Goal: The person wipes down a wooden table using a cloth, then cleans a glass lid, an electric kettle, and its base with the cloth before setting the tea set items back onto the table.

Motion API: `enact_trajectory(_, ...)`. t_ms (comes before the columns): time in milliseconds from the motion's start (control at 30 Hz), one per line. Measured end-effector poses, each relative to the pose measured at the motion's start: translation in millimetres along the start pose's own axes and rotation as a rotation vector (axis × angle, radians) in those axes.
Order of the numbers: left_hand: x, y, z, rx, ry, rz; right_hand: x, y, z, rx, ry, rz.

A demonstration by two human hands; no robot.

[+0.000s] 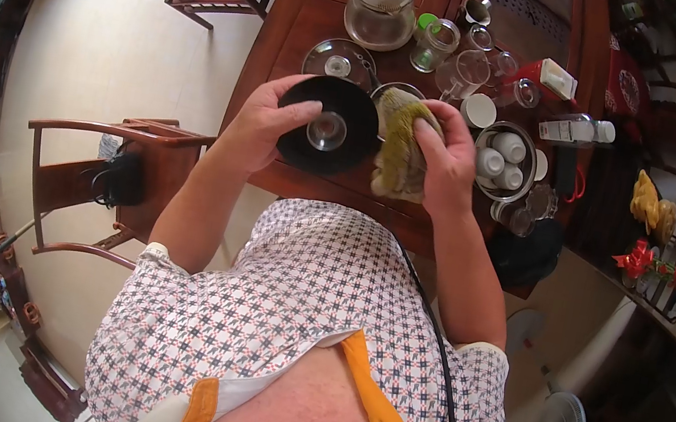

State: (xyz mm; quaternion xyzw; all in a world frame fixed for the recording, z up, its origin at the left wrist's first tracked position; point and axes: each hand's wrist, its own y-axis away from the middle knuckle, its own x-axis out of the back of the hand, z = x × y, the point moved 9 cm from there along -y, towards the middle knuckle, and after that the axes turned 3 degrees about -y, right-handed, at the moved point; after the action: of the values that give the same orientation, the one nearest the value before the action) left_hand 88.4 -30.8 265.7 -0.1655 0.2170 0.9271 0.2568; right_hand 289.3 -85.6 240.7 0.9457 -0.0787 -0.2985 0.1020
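My left hand (268, 122) grips the left rim of a black round disc (354, 137), with the thumb lying on its face. A shiny, clear round piece (327, 131) sits in the middle of the disc. Bunched in my right hand (452, 163) is a yellow-green cloth (405, 151), pinched between thumb and fingers. The cloth hangs beside the disc's right edge; whether they touch I cannot tell. Both hands are raised over the near edge of the wooden table (314, 12). Just behind the disc lies a glass lid (343, 55) with a round knob.
A glass teapot (377, 24) stands farther back. Glass jugs (464, 72) and a jar (433, 47) crowd the middle. To the right are a metal bowl of white cups (501, 160), a plastic bottle (571, 129) and a red box (551, 77). A wooden chair (154, 179) stands left.
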Motion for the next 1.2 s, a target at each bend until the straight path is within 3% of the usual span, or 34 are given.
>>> enact_trajectory(133,20.5,-7.7,-8.5,-0.063,-0.201,0.167,-43.7,29.3,-51.4,0.500,0.671,-0.089)
enact_trajectory(167,19.9,-9.9,-11.7,-0.070,-0.269,0.166,-66.8,38.3,-65.4,0.765,0.890,-0.148)
enact_trajectory(400,-13.5,-8.6,4.9,-0.201,-0.768,0.221,-90.5,28.6,-30.6,0.798,1.408,-0.252)
enact_trajectory(500,-30.0,-3.2,24.3,-0.294,-0.889,0.287,-84.1,20.4,-33.8,0.814,1.295,-0.181)
enact_trajectory(600,-41.4,4.1,39.9,-0.488,-0.956,0.339,-71.9,14.1,-37.6,0.769,1.071,-0.067)
enact_trajectory(767,-59.1,20.2,41.9,-0.938,-1.066,0.309,-29.2,-3.2,22.3,-0.047,0.292,0.105)
enact_trajectory(833,-52.5,15.6,34.4,-0.900,-0.993,0.295,-29.1,5.7,35.5,-0.280,0.082,0.160)
enact_trajectory(933,-43.1,8.3,28.1,-0.728,-0.909,0.313,-38.2,4.7,6.0,0.141,0.588,0.062)
enact_trajectory(1033,-33.7,-1.0,21.8,-0.515,-0.911,0.317,-83.1,24.6,-31.3,0.848,1.451,-0.182)
enact_trajectory(1133,-29.2,-4.8,19.4,-0.421,-0.953,0.328,-89.5,31.3,-30.9,1.072,1.504,-0.279)
enact_trajectory(1200,-30.0,-5.4,22.8,-0.462,-0.968,0.354,-84.6,18.7,-35.1,0.970,1.393,-0.186)
